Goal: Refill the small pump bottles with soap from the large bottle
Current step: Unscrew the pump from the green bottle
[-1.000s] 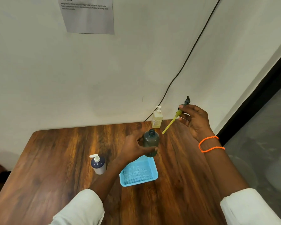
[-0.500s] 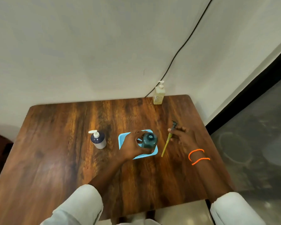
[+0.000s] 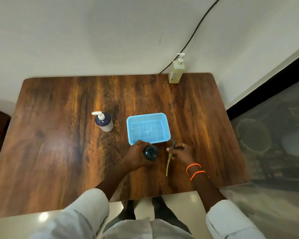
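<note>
My left hand grips a small dark teal bottle with its neck open, standing upright on the wooden table just in front of the blue basket. My right hand holds the removed pump head, whose yellow-green dip tube slants down toward the table beside the bottle. A navy and white pump bottle stands left of the basket. A yellow soap bottle with a white pump stands at the far right edge by the wall.
The blue basket is empty. A black cable runs down the wall behind the yellow bottle. The table's right edge borders a dark floor strip; its near edge lies close to my legs.
The view has tilted down. My left hand brought the teal bottle from above the basket down to the table in front of it. My right hand lowered the pump head beside it.
</note>
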